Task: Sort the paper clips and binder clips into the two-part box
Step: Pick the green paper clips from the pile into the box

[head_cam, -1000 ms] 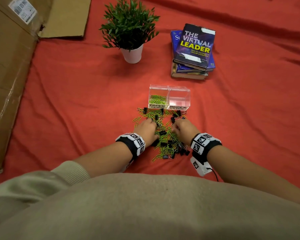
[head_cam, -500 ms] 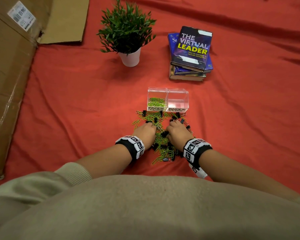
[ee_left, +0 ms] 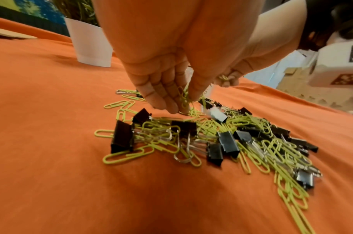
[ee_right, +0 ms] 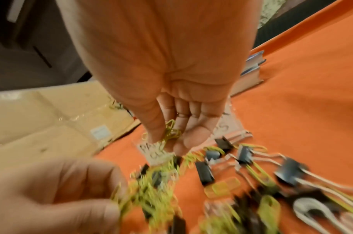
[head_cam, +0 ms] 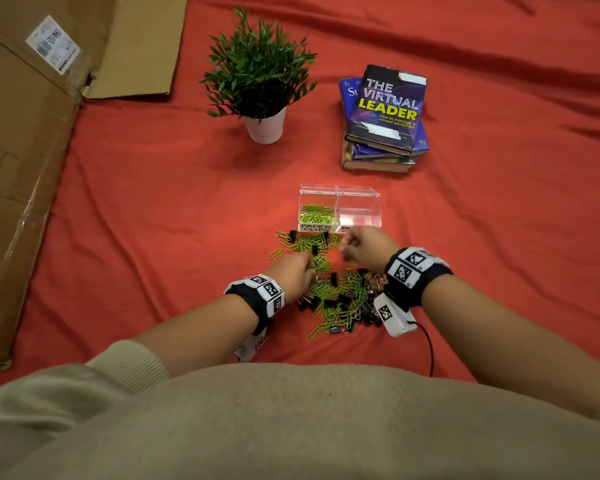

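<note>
Paper clips, lime green, mixed with black binder clips in one loose pile at centre frame in the head view, on red cloth, just in front of the box. Nearest the camera at bottom frame: beige sleeve, both forearms, marker-tagged wristbands.

Left hand down on left side of pile; in left wrist view, fingertips and thumb drawn together, pinching several green paper clips at cloth level. Black binder clips lying in the foreground of that view, tangled with green clips.

Right hand raised slightly above far right part of pile, close to front wall of box. In right wrist view, thumb and fingers closed on a small bunch of green paper clips; view blurred lower down, count not determinable.

Two-part box, clear plastic, just beyond pile at centre frame. Left compartment labelled "PAPER CLIPS", holding a layer of green paper clips. Right compartment: no contents discernible; label partly hidden by right hand.

Further up frame: potted plant in white pot, upper centre. Stack of books, upper right of centre, top title "THE VIRTUAL LEADER". Flattened cardboard along left edge and upper left corner.
</note>
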`<state>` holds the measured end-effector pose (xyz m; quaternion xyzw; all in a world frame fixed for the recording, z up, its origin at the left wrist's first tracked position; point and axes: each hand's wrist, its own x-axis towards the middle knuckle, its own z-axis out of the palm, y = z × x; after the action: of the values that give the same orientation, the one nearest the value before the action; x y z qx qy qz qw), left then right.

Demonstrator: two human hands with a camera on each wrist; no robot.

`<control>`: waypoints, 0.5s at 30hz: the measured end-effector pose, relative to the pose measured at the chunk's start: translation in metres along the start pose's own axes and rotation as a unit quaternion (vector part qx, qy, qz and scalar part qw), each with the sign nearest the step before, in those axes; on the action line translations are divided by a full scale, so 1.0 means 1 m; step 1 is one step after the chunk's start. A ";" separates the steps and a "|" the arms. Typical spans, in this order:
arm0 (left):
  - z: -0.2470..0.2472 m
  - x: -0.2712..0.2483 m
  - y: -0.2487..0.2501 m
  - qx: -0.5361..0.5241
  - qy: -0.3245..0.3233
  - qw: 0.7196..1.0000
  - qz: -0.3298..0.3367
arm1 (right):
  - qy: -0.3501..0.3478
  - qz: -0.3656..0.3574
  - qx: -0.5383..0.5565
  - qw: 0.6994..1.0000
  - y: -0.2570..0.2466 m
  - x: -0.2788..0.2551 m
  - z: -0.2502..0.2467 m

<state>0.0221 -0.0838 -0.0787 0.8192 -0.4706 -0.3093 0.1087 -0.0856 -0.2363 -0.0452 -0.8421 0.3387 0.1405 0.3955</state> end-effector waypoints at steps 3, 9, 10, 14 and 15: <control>0.000 -0.002 0.000 -0.020 0.009 1.000 0.000 | 0.032 -0.009 0.040 0.999 -0.018 0.014 -0.017; -0.006 -0.003 0.003 -0.018 0.006 1.000 0.010 | 0.070 -0.002 -0.066 0.995 -0.047 0.039 -0.019; -0.010 -0.003 0.004 -0.018 0.006 1.000 0.010 | 0.066 -0.002 -0.083 0.994 -0.050 0.041 -0.016; -0.036 0.007 0.003 -0.025 0.041 0.999 0.008 | 0.134 -0.035 -0.071 0.988 -0.045 0.036 -0.008; -0.044 0.012 0.002 -0.025 0.048 0.999 0.004 | 0.162 -0.046 -0.060 0.984 -0.041 0.031 -0.006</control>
<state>0.0513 -0.0997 -0.0481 0.8283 -0.4602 -0.2806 0.1528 -0.0345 -0.2361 -0.0337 -0.8906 0.3498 0.0041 0.2907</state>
